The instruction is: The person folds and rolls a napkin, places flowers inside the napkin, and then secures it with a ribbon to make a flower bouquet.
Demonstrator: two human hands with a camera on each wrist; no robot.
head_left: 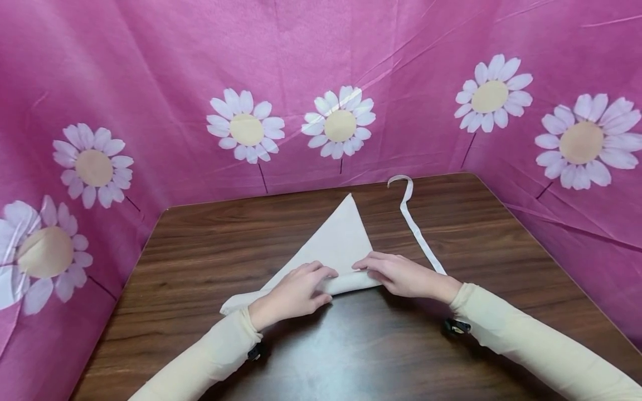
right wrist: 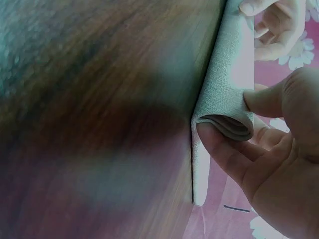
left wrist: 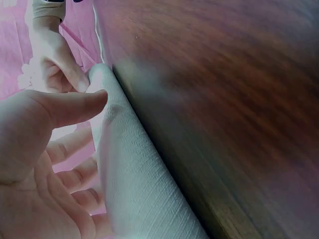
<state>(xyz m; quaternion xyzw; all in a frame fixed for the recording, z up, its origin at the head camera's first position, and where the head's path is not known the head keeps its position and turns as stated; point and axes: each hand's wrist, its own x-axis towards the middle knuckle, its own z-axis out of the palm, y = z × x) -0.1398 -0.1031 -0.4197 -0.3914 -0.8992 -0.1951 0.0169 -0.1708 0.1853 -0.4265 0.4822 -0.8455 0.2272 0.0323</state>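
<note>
An off-white woven cloth (head_left: 333,236) lies on the table, its far part a triangle whose tip points away from me. The near edge is turned into a roll (head_left: 351,283). My left hand (head_left: 296,287) holds the roll left of its middle, thumb on the near side and fingers over it. At the right end, my right hand (head_left: 406,275) pinches the roll between thumb and fingers. Coiled layers show in the open end of the cloth (right wrist: 224,84) in the right wrist view. Beyond my right hand lies a narrow white ribbon (head_left: 418,234), curled at its far end.
The dark wood-grain table (head_left: 200,239) ends at a pink curtain (head_left: 301,44) printed with daisies, which hangs along the back and both sides. A small dark device (head_left: 456,326) sits under my right wrist.
</note>
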